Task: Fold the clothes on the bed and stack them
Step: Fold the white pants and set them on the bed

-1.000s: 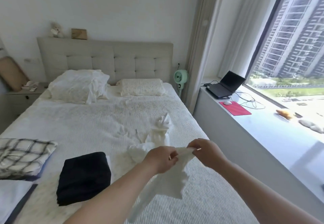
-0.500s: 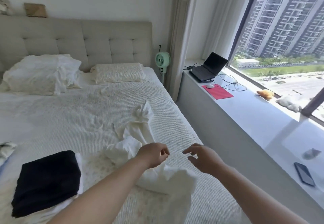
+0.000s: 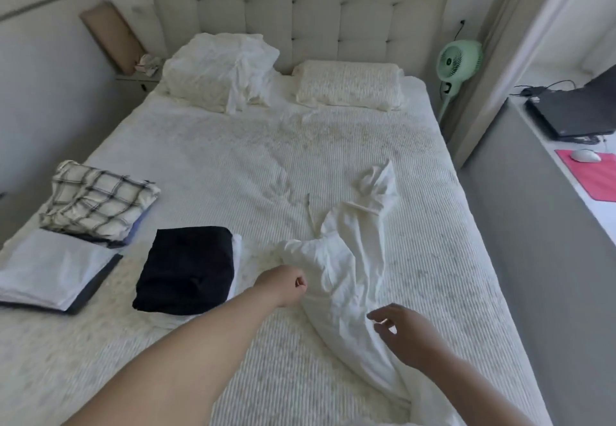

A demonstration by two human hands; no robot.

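A crumpled white garment (image 3: pixel 346 279) lies unfolded on the near right part of the bed (image 3: pixel 333 145). The left hand (image 3: pixel 286 284) hovers at its left edge with fingers curled into a loose fist, holding nothing, and the right hand (image 3: pixel 405 334) hangs over its lower part, fingers spread and empty. To the left sit a folded black garment (image 3: pixel 186 272), a folded checked garment (image 3: pixel 96 202) and a folded white garment (image 3: pixel 50 269).

Bedspread (image 3: pixel 333 145): ribbed cloth, matt, cream. White garment (image 3: pixel 346 265): thin, smooth, creased cloth. Black folded garment (image 3: pixel 186 269): matt, dense cloth. Checked cloth (image 3: pixel 96 202): soft, rumpled. Headboard (image 3: pixel 333 15): tufted fabric. Fan (image 3: pixel 460 59): green plastic, slight sheen.
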